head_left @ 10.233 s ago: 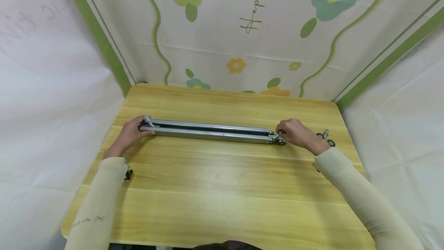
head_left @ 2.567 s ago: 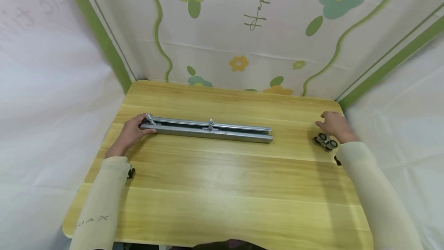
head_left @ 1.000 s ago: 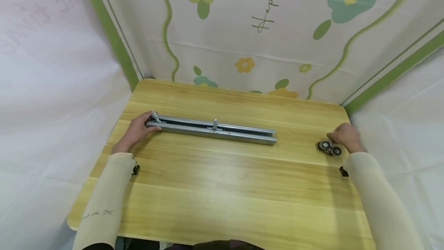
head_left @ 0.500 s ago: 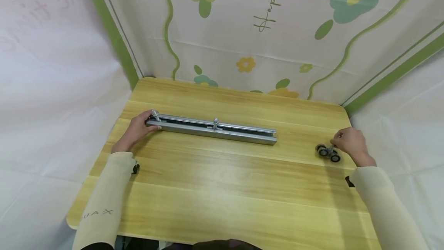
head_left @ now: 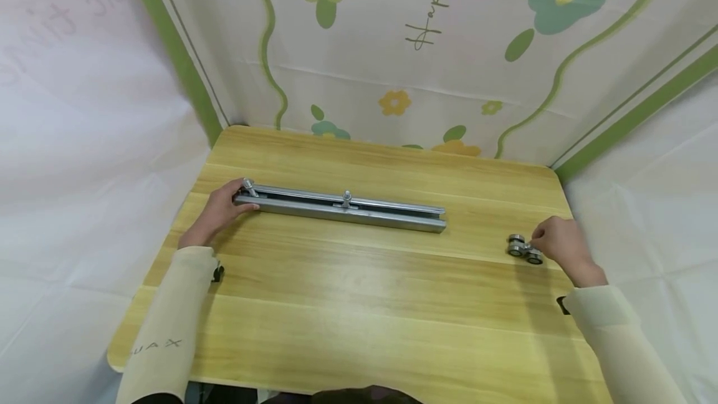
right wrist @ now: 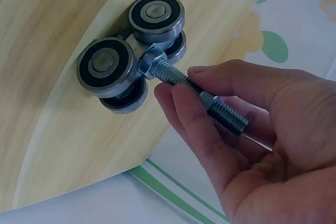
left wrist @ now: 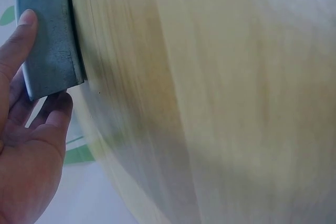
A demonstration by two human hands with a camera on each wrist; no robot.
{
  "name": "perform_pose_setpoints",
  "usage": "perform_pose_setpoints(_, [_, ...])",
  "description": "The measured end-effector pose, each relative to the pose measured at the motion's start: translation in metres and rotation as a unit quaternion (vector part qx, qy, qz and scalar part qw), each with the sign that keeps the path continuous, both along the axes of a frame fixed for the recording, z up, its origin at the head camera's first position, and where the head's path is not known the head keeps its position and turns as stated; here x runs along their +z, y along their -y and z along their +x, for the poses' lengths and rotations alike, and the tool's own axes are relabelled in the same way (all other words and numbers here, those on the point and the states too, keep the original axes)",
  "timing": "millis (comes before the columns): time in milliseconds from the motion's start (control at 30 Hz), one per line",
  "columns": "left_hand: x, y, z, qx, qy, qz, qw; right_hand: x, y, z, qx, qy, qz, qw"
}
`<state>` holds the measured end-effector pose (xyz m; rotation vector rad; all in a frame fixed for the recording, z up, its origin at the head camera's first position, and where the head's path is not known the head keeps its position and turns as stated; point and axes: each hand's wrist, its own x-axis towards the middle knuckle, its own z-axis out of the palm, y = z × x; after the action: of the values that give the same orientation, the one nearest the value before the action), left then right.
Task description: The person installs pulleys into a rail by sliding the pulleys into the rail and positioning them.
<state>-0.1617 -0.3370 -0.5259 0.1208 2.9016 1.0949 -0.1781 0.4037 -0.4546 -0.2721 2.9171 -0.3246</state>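
Note:
A long grey metal track (head_left: 387, 219) lies across the table with its slot facing up. My left hand (head_left: 220, 207) grips its left end; in the left wrist view the thumb presses the track's side wall (left wrist: 50, 40). Two threaded bolts stick up from the slot, a leaning one (head_left: 249, 187) by the left hand and an upright one (head_left: 347, 198) near the middle. Well right of the track, my right hand (head_left: 563, 243) pinches the threaded bolt (right wrist: 167, 71) of a roller trolley (head_left: 516, 247) between thumb and fingers. Its round wheels (right wrist: 105, 64) are close to the tabletop; contact cannot be told.
The wooden table (head_left: 348, 304) has rounded corners. A white curtain with printed flowers (head_left: 395, 103) hangs right behind its far edge, and white sheets (head_left: 645, 235) hang at both sides.
Ten seconds ago my right hand held a trolley at the track's right end; a bolt now stands mid-track. Since then it has taken the other trolley and turned it. The left hand stays put.

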Motion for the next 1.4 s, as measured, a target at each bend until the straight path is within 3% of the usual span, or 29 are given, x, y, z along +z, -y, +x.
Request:
perform_pose_setpoints(367, [-0.003,0.0,0.001,-0.004,-0.002,0.002,1.0,-0.013,0.0,0.003,0.007,0.0,0.029,0.9996])
perform_pose_setpoints(633, [-0.003,0.001,0.0,-0.003,-0.004,0.003,1.0,-0.015,0.001,0.003,0.007,-0.019,0.019,0.9996])
perform_pose_setpoints(1067, [-0.004,-0.001,0.0,-0.002,-0.004,0.005,1.0,-0.009,0.021,0.005,0.034,-0.029,-0.003,0.999])
perform_pose_setpoints(1400, [-0.001,0.0,0.001,0.003,0.002,0.005,1.0,0.002,0.05,-0.002,0.06,-0.046,-0.002,0.9972])
